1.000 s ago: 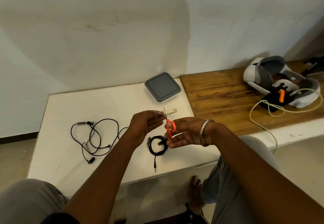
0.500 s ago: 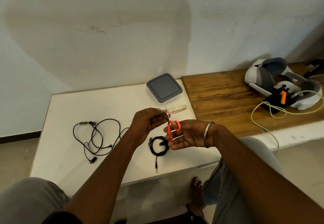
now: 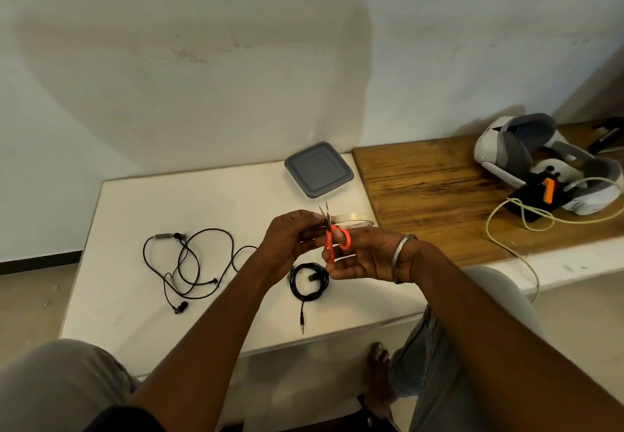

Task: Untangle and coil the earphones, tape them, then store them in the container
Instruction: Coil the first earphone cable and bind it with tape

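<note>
Right hand (image 3: pixel 368 257): fingers curled through orange scissors (image 3: pixel 332 240), blades pointing up and away, slightly parted. Left hand (image 3: pixel 288 240): fingertips pinched right at the blades, likely on a tape strip (too thin to see) from tape roll (image 3: pixel 353 220) just behind. Coiled earphones (image 3: pixel 309 279) lie on white table (image 3: pixel 219 195) directly under the hands, nearer the right.

Soft, rather dim light with no glare. A broad grey shadow spreads over the wall (image 3: pixel 189 70) above and left of the grey-lidded container (image 3: pixel 319 171); right of the container the wall is brighter. Away from it, the frame edges bow with wide-angle distortion, and fine detail is slightly soft.
</note>
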